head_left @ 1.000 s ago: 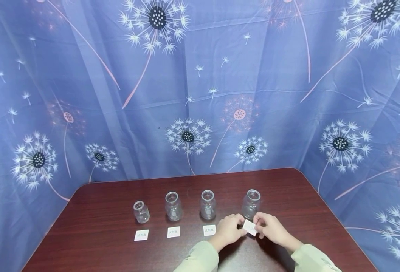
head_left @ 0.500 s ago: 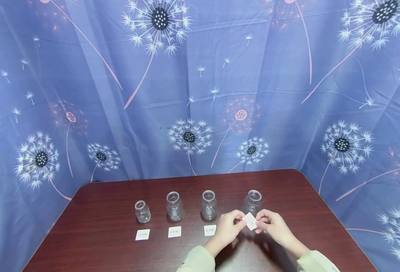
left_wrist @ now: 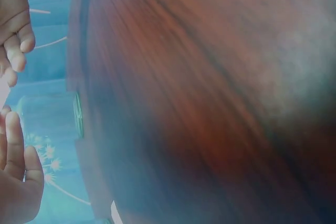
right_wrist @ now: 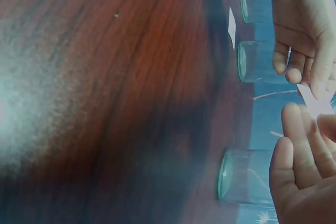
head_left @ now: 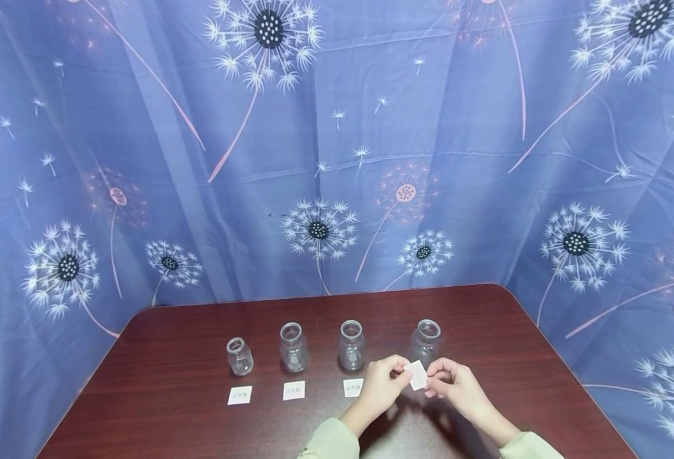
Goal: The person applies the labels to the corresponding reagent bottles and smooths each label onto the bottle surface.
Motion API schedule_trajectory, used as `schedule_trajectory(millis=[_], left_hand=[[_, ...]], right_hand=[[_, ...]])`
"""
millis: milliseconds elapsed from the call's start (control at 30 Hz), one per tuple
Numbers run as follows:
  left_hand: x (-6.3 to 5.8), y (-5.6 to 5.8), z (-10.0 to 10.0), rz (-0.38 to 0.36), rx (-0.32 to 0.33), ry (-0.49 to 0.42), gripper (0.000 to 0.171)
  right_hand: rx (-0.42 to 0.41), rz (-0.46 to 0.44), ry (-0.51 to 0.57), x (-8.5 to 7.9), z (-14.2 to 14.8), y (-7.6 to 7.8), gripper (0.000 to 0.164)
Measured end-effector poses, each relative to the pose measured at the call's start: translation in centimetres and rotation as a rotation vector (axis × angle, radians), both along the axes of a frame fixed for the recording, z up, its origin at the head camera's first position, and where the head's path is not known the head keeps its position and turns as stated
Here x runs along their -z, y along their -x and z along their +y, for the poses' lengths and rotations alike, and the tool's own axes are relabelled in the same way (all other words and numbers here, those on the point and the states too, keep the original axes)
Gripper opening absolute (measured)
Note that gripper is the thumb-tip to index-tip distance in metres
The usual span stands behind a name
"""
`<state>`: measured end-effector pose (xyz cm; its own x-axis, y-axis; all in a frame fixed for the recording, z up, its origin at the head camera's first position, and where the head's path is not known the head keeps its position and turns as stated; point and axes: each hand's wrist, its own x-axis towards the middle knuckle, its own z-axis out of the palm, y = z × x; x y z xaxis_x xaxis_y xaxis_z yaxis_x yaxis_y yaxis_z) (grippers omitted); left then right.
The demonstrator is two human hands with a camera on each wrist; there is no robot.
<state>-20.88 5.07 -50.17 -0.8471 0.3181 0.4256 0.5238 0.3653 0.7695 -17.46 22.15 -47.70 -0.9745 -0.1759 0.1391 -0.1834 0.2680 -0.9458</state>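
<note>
A small white paper label (head_left: 417, 375) with faint writing is held up off the table, tilted, between both hands. My left hand (head_left: 381, 387) pinches its left side between thumb and fingers. At its right edge, my right hand (head_left: 457, 389) pinches it with thumb and fingertips. In the right wrist view the paper label (right_wrist: 315, 103) shows between the left hand (right_wrist: 302, 19) above and the right hand (right_wrist: 299, 182) below. Just behind the hands stands an upright clear glass jar (head_left: 425, 341), its lower part partly hidden by them. The label's face is too small to read.
Left of the hands stand a glass jar (head_left: 351, 346), another glass jar (head_left: 294, 348) and a smaller glass jar (head_left: 240, 357). In front of them lie white labels, such as one at far left (head_left: 239, 395). A blue dandelion curtain (head_left: 337, 146) borders the dark red table (head_left: 159, 382).
Both hands have lifted the label from near the tabletop and turned it. In the last half second it has shifted slightly left and rotated a little. The jars have not moved.
</note>
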Motion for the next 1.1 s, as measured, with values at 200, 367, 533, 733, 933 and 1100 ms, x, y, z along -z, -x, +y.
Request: schedule_trajectory(millis=[200, 367, 533, 733, 933, 1100], left_hand=[[0.2, 0.1, -0.1, 0.036, 0.001, 0.058, 0.009], [0.0, -0.1, -0.1, 0.078, 0.019, 0.089, 0.007], [-0.4, -0.4, -0.1, 0.109, 0.028, 0.131, 0.006], [-0.8, -0.7, -0.1, 0.108, 0.043, 0.165, 0.005], [-0.5, -0.6, 0.0, 0.109, 0.06, 0.161, 0.005], [-0.3, -0.6, -0.1, 0.118, 0.072, 0.155, 0.006]], right_hand=[[0.173, 0.23, -0.169, -0.4, -0.6, -0.2, 0.014], [0.196, 0.327, -0.232, -0.4, -0.9, -0.2, 0.018], [0.237, 0.317, -0.26, -0.7, -1.4, -0.3, 0.019], [0.251, 0.27, -0.305, -0.3, -1.4, 0.0, 0.019], [0.22, 0.247, -0.305, -0.2, -1.4, 0.0, 0.017], [0.218, 0.283, -0.335, -0.1, -1.4, 0.0, 0.016]])
